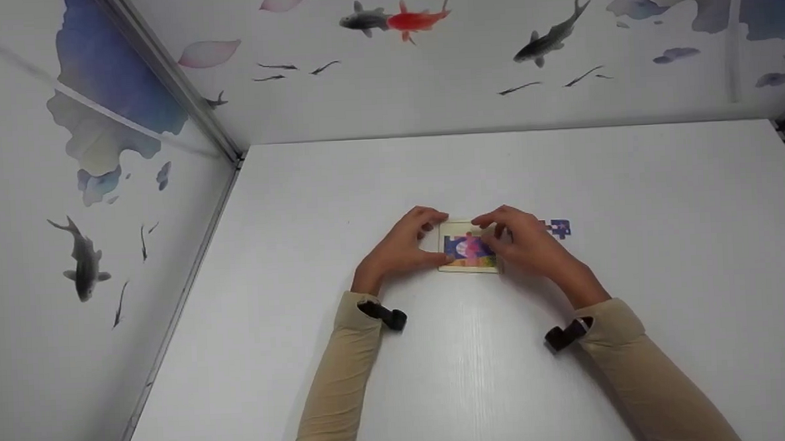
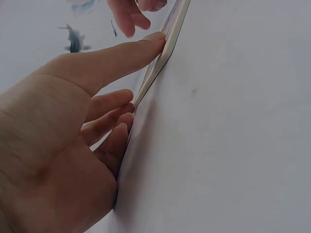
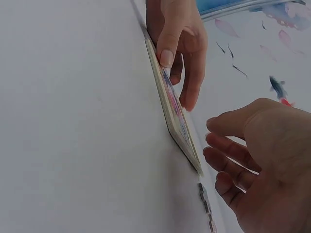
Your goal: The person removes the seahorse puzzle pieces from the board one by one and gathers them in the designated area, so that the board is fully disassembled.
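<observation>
A small pale-framed jigsaw puzzle point(image 1: 478, 268) lies on the white table in the head view, with blue, pink and orange pieces in its lower part and a bare pale strip at the back. My left hand point(image 1: 403, 245) holds the frame's left side, thumb on the front left part and fingers by the back left corner. Over the puzzle's right side is my right hand point(image 1: 529, 244), its fingers loosely bent. In the right wrist view nothing shows between the right hand's fingers point(image 3: 228, 160), which appear apart from the frame point(image 3: 167, 109).
Loose joined puzzle pieces point(image 1: 558, 228) lie on the table just right of the frame, partly behind the right hand. White walls printed with fish point(image 1: 550, 40) and petals stand behind and at the left of the table point(image 1: 465, 363). Each wrist wears a black camera.
</observation>
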A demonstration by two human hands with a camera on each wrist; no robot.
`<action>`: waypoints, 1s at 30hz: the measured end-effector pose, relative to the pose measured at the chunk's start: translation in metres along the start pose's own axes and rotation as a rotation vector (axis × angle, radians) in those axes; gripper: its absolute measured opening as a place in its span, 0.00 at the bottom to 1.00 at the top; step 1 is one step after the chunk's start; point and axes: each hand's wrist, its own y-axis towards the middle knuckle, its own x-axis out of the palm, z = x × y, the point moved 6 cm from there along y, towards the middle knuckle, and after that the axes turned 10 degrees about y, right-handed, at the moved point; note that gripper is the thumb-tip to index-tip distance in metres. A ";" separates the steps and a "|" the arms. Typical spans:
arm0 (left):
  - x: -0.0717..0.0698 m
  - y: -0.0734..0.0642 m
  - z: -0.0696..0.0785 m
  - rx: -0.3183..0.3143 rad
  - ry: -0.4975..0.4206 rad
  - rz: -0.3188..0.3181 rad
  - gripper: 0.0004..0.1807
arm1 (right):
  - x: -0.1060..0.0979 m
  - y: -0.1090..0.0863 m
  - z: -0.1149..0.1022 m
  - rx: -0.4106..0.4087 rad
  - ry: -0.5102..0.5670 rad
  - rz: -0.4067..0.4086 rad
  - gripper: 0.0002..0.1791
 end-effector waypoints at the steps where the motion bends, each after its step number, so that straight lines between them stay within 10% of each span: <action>1: 0.000 0.000 0.000 0.002 0.001 0.001 0.45 | 0.003 0.001 -0.002 0.004 0.003 -0.011 0.20; 30: 0.000 0.000 0.002 0.046 -0.035 0.027 0.42 | 0.051 0.014 -0.019 -0.054 -0.059 -0.125 0.23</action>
